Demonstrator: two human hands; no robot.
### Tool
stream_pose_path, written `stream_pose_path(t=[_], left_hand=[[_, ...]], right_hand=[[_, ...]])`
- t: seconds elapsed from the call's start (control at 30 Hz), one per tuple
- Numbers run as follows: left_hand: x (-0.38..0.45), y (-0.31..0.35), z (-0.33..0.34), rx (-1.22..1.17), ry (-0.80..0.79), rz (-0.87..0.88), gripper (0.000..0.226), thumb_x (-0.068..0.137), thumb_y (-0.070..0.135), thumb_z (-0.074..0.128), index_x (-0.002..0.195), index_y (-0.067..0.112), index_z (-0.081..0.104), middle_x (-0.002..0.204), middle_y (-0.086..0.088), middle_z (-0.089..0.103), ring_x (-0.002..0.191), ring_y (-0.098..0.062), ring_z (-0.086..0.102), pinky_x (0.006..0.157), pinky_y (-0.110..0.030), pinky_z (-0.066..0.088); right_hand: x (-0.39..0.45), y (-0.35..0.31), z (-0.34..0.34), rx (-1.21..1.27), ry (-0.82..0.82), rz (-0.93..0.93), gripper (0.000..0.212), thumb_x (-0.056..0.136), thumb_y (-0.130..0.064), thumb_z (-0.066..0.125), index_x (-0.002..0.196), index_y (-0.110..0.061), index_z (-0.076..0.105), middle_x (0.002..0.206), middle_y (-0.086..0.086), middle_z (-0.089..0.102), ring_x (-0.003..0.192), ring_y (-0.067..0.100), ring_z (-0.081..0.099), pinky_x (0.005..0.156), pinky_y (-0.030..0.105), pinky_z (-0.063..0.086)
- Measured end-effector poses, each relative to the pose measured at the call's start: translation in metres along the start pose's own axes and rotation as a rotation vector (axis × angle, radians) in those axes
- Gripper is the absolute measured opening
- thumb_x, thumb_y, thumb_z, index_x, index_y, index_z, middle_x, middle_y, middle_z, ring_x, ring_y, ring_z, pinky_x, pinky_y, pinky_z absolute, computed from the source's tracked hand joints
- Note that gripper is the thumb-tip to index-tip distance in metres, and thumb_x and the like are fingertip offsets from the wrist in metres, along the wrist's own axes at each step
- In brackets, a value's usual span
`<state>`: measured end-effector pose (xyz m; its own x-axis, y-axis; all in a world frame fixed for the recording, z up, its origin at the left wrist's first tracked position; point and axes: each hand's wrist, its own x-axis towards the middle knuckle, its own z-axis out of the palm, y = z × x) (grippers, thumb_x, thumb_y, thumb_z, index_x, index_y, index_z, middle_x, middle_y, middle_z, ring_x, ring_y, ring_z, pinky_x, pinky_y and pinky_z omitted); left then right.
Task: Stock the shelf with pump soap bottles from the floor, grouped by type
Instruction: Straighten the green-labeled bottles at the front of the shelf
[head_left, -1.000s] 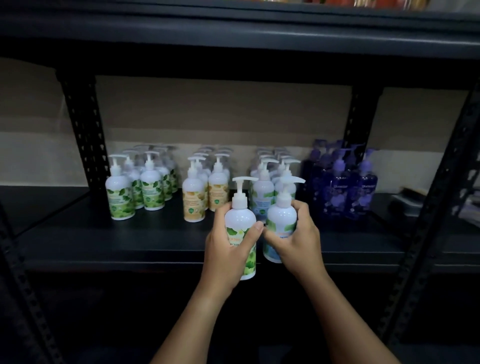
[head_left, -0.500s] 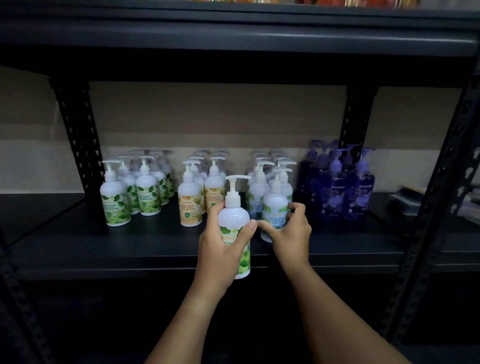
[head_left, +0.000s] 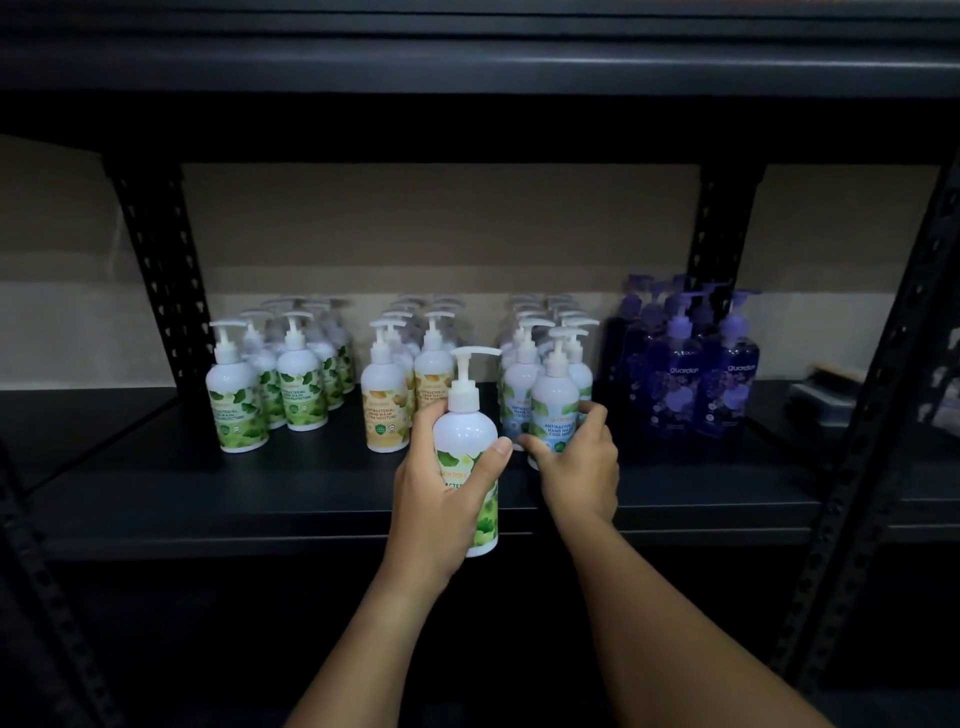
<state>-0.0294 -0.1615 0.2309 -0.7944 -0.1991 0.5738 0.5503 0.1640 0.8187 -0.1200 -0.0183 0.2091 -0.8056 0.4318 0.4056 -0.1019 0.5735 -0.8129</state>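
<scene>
Both forearms rise from the lower edge of the frame, bare to the bottom border, no sleeve visible; the left hand (head_left: 441, 493) and right hand (head_left: 582, 470) show short, plain nails on slim fingers

Four groups of pump bottles stand on the shelf (head_left: 311, 483): green-leaf (head_left: 236, 405), yellow (head_left: 385, 408), blue-label (head_left: 555, 410) and purple (head_left: 675, 384); back rows too blurred to count.
</scene>
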Motion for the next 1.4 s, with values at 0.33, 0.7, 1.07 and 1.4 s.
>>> stream_pose_path(t=[0.33, 0.7, 1.07, 1.4], left_hand=[[-0.004, -0.003, -0.001, -0.004, 0.006, -0.027, 0.039, 0.088, 0.035, 0.081, 0.119, 0.035, 0.058, 0.102, 0.017, 0.071, 0.093, -0.004, 0.068, 0.076, -0.011, 0.049], [-0.003, -0.003, -0.005, -0.006, 0.014, -0.012, 0.042, 0.089, 0.035, 0.081, 0.123, 0.03, 0.059, 0.102, 0.015, 0.072, 0.094, -0.005, 0.069, 0.077, -0.013, 0.049], [-0.01, -0.009, -0.036, 0.038, 0.092, 0.008, 0.04, 0.09, 0.034, 0.08, 0.118, 0.046, 0.054, 0.105, 0.015, 0.071, 0.095, -0.007, 0.07, 0.078, -0.018, 0.053], [0.008, -0.029, -0.095, 0.173, 0.241, 0.027, 0.042, 0.09, 0.027, 0.078, 0.121, 0.04, 0.052, 0.11, 0.013, 0.069, 0.095, 0.006, 0.065, 0.077, -0.007, 0.047]], right_hand=[[-0.003, -0.002, 0.001, -0.075, 0.01, -0.015, 0.071, 0.079, -0.043, 0.085, 0.128, -0.016, 0.042, 0.122, 0.011, 0.058, 0.109, 0.033, 0.061, 0.084, 0.047, 0.054], [-0.006, 0.004, 0.002, -0.066, -0.005, -0.059, 0.118, 0.061, -0.046, 0.096, 0.15, -0.018, 0.025, 0.134, 0.013, 0.043, 0.123, 0.035, 0.049, 0.093, 0.052, 0.053], [-0.048, 0.005, 0.014, 0.049, -0.066, -0.496, 0.045, 0.084, -0.03, 0.083, 0.115, -0.015, 0.055, 0.114, 0.0, 0.041, 0.105, 0.021, 0.052, 0.089, 0.043, 0.054], [-0.059, -0.065, 0.073, -0.202, -0.793, -0.781, 0.029, 0.1, -0.026, 0.053, 0.124, -0.014, 0.065, 0.124, 0.009, 0.063, 0.115, 0.028, 0.057, 0.097, 0.042, 0.05]])
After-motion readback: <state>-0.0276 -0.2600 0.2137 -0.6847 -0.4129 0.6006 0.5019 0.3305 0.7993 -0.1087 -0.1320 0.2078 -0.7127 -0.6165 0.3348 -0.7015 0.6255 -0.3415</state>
